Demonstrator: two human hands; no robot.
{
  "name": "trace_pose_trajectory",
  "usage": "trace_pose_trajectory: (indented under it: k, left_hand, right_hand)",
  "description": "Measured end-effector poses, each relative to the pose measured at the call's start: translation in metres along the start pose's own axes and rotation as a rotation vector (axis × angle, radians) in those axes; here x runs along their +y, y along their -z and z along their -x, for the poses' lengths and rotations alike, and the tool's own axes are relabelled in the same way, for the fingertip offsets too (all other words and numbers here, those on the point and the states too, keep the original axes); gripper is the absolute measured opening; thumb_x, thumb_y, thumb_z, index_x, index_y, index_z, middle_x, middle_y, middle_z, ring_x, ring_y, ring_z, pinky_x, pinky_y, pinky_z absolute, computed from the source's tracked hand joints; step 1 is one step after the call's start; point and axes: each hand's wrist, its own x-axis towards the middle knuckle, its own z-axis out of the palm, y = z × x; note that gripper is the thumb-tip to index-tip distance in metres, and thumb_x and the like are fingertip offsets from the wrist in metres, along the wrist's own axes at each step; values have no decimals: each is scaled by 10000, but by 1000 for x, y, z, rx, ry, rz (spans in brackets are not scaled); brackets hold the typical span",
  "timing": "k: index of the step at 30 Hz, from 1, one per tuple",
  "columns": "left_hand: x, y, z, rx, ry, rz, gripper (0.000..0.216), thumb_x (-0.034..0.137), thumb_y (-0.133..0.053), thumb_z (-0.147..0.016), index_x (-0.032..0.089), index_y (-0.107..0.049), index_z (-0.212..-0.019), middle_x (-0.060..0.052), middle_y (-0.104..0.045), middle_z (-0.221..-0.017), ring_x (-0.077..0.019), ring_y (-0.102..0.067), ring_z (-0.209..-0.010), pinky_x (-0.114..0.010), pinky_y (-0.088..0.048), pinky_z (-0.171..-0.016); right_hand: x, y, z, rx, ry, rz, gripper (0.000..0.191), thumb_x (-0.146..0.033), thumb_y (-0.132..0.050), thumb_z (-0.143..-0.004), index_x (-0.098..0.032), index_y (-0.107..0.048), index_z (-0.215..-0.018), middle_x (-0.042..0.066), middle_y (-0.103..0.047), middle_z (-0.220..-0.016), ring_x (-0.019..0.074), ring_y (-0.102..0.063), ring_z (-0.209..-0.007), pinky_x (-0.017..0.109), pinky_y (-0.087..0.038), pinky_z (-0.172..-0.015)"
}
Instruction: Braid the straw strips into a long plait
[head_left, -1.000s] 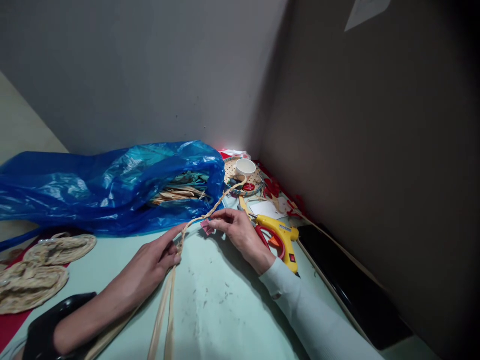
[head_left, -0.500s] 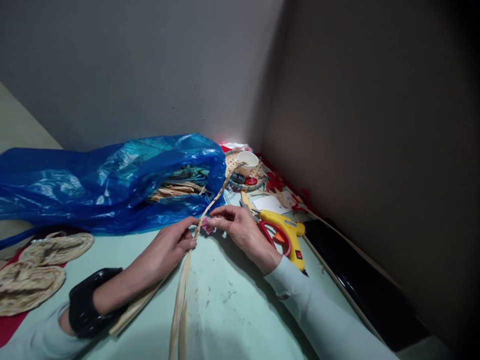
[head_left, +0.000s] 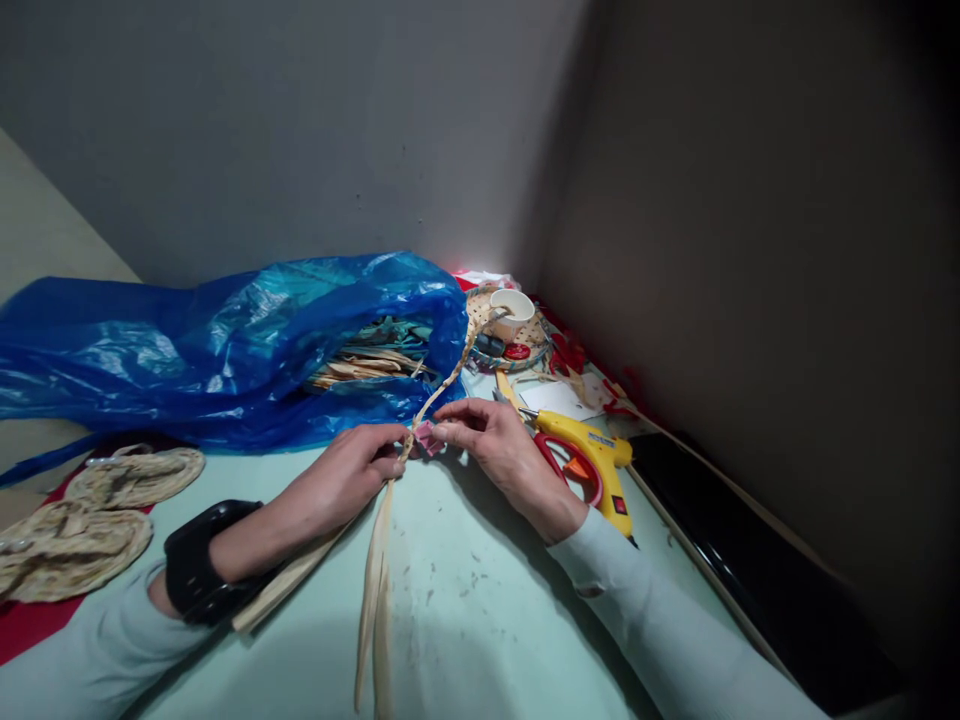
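A tan braided straw strand (head_left: 442, 385) runs from the far clutter down to my hands, and its loose flat strips (head_left: 377, 600) trail toward me over the pale green table (head_left: 480, 620). My left hand (head_left: 352, 480) pinches the strand where braid meets loose strips; a black band sits on that wrist. My right hand (head_left: 499, 455) is just right of it, fingers closed on a small pink clip (head_left: 429, 437) beside the braid. Both hands rest low on the table.
A blue plastic bag (head_left: 225, 350) holding straw lies behind my hands. Woven straw pieces (head_left: 82, 520) lie at the left. A yellow glue gun (head_left: 592, 455), red-handled scissors (head_left: 577, 470), a white cup (head_left: 512, 305) and a black tray (head_left: 757, 570) line the right wall.
My left hand slid up the strand until it met my right hand at the pink clip. The loose strips swung toward the middle. The view shifted slightly.
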Motion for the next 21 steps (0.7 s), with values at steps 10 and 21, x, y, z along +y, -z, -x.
trace_pose_trajectory:
  k: [10,21]
  left_hand:
    - [2,5,-13,-80,-13,-230,315,194,-439,-868,184,-724,-1002,-112,-770,-1021,-308,-677,-956,-372,-476,-816]
    - [6,10,-23,-127,-5,-318,211,212,-453,-844,196,-659,-806,-85,-719,-834,-287,-642,-813,-355,-446,-732]
  right_hand:
    - [-5,1,3,-29,7,-56,283,-414,-770,-769,-138,-767,-834,68,-746,-797,182,-657,-755,302,-470,-737]
    - [5,0,-2,82,19,-12,247,-357,-774,-756,-141,-770,-876,73,-765,-831,194,-666,-770,316,-478,-738]
